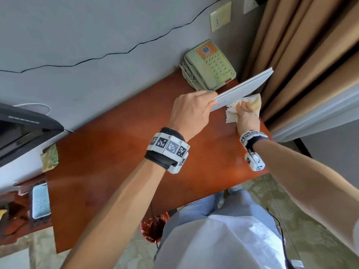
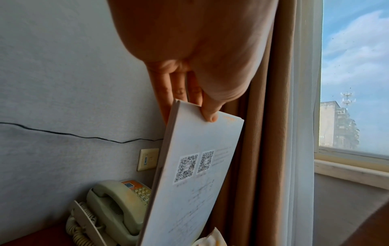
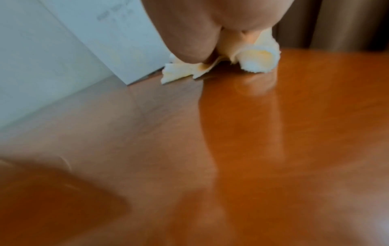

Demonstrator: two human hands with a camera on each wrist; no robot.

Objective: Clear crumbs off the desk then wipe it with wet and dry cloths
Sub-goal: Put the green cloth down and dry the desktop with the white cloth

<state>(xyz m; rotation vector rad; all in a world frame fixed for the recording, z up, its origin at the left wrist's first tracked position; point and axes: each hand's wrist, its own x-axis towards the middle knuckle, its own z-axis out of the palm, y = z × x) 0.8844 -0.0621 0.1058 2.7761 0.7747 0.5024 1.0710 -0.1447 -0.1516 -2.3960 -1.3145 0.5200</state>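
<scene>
Seen from the head view, right of centre: left hand (image 1: 191,111) pinching the near edge of a white booklet (image 1: 242,89), tilted up off the reddish desk (image 1: 116,162); right hand (image 1: 247,115) just beneath, fingers curled on a pale yellow cloth (image 1: 232,113) pressed against the desktop near the curtain (image 1: 303,55). Also there only: a second, greenish cloth (image 1: 49,158) at the desk's left edge, a red bin (image 1: 153,228) at lower centre. Shown by the left wrist view alone: two QR codes on the booklet's cover (image 2: 195,163), thumb on top, fingers behind, a window at right. Shared by both: the beige telephone (image 1: 210,66). In the right wrist view, blurred: cloth (image 3: 254,61) bunched under the hand at upper centre, glossy desktop below.
</scene>
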